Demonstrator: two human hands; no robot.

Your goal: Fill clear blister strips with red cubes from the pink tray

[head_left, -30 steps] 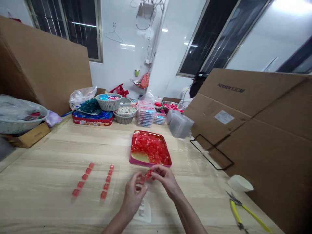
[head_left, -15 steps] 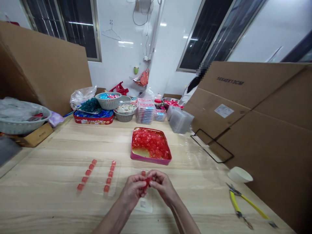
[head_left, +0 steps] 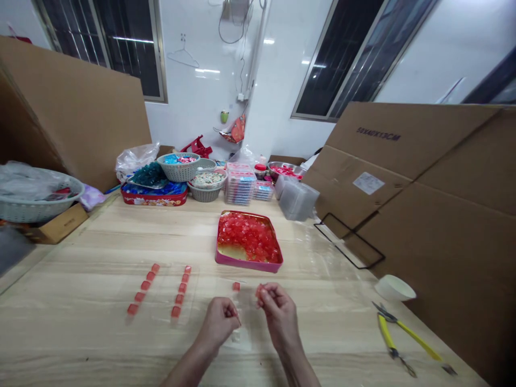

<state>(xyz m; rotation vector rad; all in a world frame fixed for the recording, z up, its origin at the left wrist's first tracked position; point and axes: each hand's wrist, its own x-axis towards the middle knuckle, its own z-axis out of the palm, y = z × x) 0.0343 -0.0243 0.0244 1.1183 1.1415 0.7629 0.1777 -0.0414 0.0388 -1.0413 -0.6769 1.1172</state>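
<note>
My left hand is closed in a pinch over a clear plastic tray, with the thin edge of what looks like a small red translucent piece at its fingertips. My right hand, also closed, holds a few red translucent pieces between thumb and fingers, just right of the tray. One red square sits at the tray's far end. Beyond my hands stands a pink-rimmed tin with many red pieces inside. To the left lie two clear trays, one with a row of red squares, the other with a similar row.
Yellow-handled pliers, a roll of tape and a black wire frame lie at right, beside a tall cardboard box. Baskets, a red tin and stacked clear cases line the back.
My hands came together over the red pieces, then parted. The left moved back and down over the tray; the right drew off to the right, still holding red pieces.
</note>
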